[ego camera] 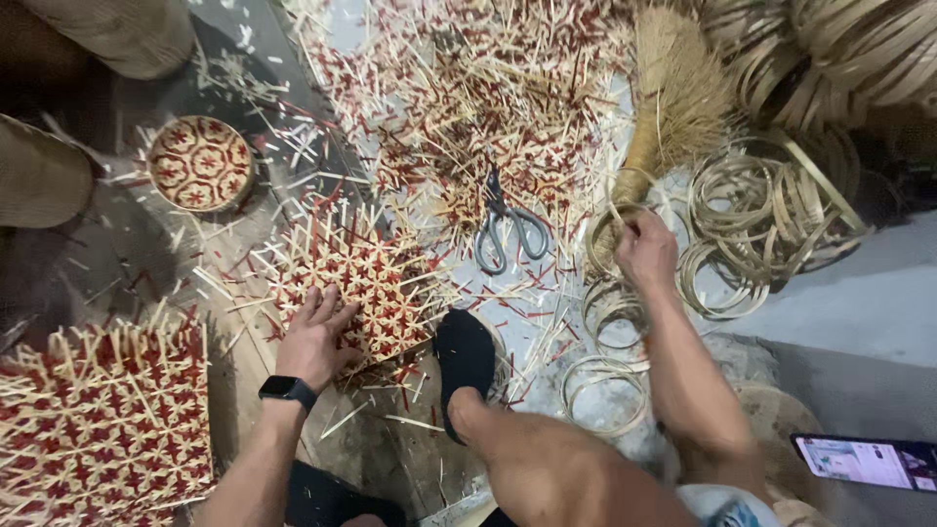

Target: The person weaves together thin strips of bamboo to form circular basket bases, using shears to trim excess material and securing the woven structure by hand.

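Woven mat (356, 283), the red-and-natural star pattern one, sits on the floor right in front of me, loose strip ends poking out all around its edge. My left hand (314, 337) lies flat on its near-left part, fingers spread wide, pressing down and gripping nothing. Black smartwatch (287, 389) on that wrist. My foot in a black slipper (465, 356) is planted just beside the mat's right edge, knee low in the shot.

Bottom left there's a bigger square woven panel (102, 420) with the same pattern, well apart from my hand. Bottom right, a phone (867, 461) lies with its screen lit.

My right hand (644, 249) is out to the right, closed around a thin bamboo hoop (615, 229), pinching it at the top. Can't tell if it's one hoop or a couple stacked, it's a bit blurry there. More hoops (605, 381) are scattered on the floor under that arm, and a whole tangle of them (756, 220) lies just past my hand.

Scissors (508, 229) lie between the mat and the hoops, handles toward me, sitting on a mess of trimmed strips (468, 107) that spreads all the way to the top. A small round finished piece (200, 163) is off to the far left, near someone's trouser legs (59, 107). A straw whisk broom (673, 98) lies up top right, with coils of bamboo strip (830, 49) behind it.
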